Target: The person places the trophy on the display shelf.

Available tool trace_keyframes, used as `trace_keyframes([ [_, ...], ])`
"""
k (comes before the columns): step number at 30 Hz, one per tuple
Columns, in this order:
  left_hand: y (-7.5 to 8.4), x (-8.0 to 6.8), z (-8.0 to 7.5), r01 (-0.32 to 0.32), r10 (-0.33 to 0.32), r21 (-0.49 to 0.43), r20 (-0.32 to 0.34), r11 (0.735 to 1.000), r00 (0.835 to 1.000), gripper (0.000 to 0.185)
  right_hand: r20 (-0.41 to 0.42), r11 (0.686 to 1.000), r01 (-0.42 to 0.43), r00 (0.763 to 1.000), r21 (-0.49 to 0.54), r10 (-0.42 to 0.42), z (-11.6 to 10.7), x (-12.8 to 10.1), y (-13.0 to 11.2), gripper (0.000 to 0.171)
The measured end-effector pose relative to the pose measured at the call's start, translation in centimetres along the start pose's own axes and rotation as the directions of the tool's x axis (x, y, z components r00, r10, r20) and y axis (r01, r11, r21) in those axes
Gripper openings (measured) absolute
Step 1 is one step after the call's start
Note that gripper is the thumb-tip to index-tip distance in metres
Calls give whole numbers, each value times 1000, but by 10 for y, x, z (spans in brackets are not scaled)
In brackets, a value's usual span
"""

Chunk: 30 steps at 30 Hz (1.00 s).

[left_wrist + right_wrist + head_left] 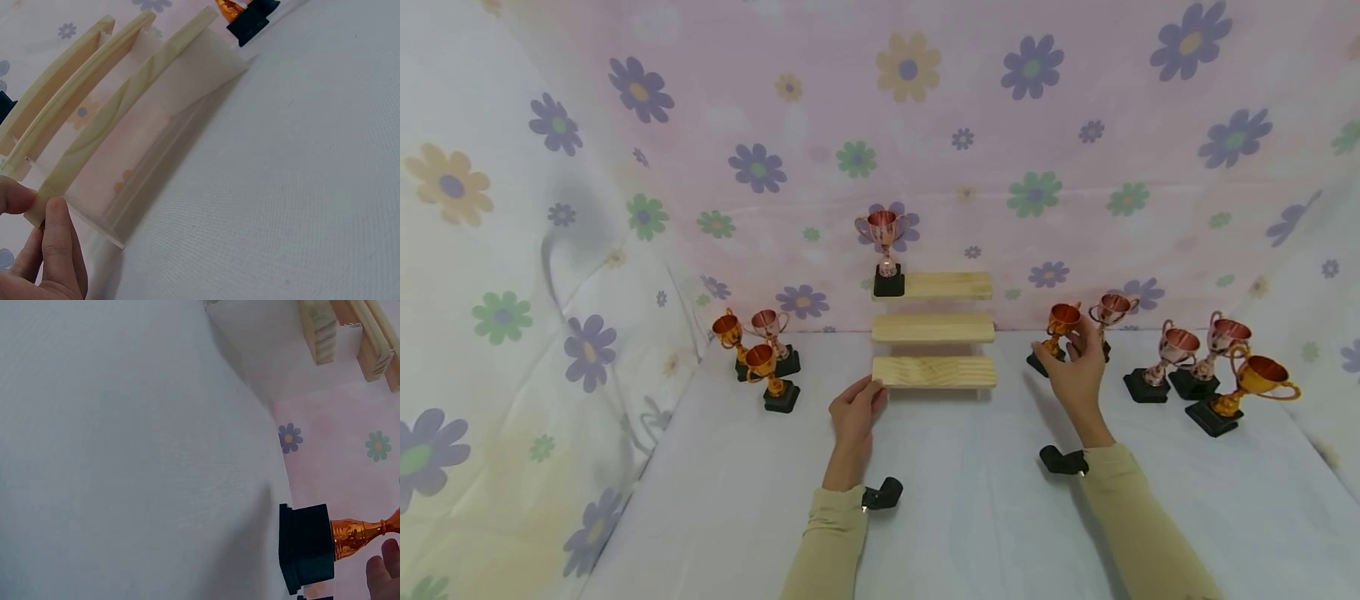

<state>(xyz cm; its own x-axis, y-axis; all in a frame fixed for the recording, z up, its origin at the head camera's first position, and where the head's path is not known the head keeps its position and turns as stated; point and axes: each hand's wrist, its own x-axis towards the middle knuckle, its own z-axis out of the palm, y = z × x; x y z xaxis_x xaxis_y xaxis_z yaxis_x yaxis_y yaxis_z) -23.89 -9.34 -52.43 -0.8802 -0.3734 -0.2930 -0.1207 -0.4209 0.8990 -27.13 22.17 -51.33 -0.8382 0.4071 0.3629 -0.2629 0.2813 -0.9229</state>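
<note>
A three-step wooden shelf (934, 372) stands at the middle of the white table. My left hand (871, 393) pinches the left end of its lowest step (119, 119) between thumb (58, 232) and a finger. One pink trophy (883, 248) stands on the left end of the top step. My right hand (1067, 347) curves loosely around an orange trophy (1060, 327) on a black base (306, 547) right of the shelf. In the right wrist view a fingertip (382, 575) sits just off the trophy's stem, not touching it. A pink trophy (1112, 312) stands right behind that hand.
Three trophies (763, 354) are grouped left of the shelf, and three more (1213, 367) stand at the right. Flowered cloth (925, 125) walls close off the back and both sides. White tabletop (970, 500) stretches in front of the shelf.
</note>
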Motion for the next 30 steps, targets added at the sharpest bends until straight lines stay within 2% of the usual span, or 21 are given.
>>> trace_keyframes([
  [6,-2,-1,0,18,-18,-2,4,1000,1000,29,-52,1000,-2,999,-15,1,8,4,2,77],
  [15,-5,-2,0,10,-10,19,1,1000,1000,29,-107,992,-55,993,-112,43,15,13,0,80],
  [30,0,0,-2,3,-3,-2,19,1000,1000,31,-88,993,-11,996,-118,1,18,24,-5,59],
])
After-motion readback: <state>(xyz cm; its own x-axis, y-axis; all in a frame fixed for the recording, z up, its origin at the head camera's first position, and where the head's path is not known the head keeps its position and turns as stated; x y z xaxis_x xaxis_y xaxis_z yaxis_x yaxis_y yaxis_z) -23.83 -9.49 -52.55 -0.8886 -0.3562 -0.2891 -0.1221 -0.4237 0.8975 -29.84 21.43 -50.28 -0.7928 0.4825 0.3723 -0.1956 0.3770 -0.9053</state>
